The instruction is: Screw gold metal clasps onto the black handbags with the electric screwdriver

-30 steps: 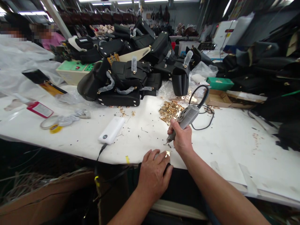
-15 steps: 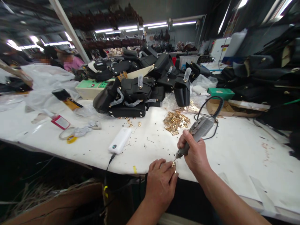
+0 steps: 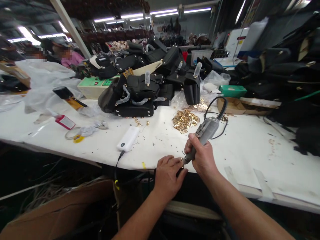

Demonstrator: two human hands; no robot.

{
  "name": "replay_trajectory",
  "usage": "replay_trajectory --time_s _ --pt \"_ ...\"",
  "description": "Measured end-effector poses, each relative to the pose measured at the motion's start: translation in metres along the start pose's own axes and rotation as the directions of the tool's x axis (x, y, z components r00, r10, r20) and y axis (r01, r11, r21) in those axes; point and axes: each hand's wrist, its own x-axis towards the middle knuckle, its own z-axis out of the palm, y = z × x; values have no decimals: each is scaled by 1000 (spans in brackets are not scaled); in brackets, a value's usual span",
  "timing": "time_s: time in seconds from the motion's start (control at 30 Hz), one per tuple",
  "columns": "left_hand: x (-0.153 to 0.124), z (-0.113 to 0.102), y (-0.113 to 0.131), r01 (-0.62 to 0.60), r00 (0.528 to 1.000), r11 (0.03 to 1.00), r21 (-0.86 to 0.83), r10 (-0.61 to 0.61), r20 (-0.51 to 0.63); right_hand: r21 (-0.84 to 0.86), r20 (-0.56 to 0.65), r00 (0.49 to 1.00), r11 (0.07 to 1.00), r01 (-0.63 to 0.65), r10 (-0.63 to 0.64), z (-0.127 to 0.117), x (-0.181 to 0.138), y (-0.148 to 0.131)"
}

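Note:
My right hand is wrapped around a grey corded rotary tool, its tip pointing down at a small gold metal fitting. My left hand pinches that fitting at the near edge of the white table, fingers curled over it. The tool tip touches or nearly touches the fitting. A black cable loops away from the tool's rear.
A pile of gold fittings lies just beyond the tool. A white power bank with a cable sits left. Black handbags are heaped behind. A green box and a cardboard tray stand right. Other people sit far left.
The view has shifted a little. My right hand has brought the tool tip down onto the gold fitting held by my left hand at the table edge.

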Motion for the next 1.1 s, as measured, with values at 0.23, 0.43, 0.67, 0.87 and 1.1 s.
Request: replay_trajectory --time_s 0.23,0.43,0.67,0.87,1.1 --pt "0 1 -1 -5 1000 1000 7 5 -7 -29 -3 1000 1000 1 -1 1 0 4" --pt "0 3 -3 -7 1000 1000 12 7 -15 -28 -7 1000 1000 -2 2 1 0 9" --pt "0 3 -2 6 1000 1000 -14 -6 -7 -49 -19 1000 999 1 -2 -1 0 11" --pt "-5 3 0 8 999 1000 -8 -9 -43 -36 -25 1000 999 -5 4 0 -7 10" --pt "-10 11 -4 23 998 999 -44 -26 -56 62 -13 999 998 -33 34 -5 -2 17"
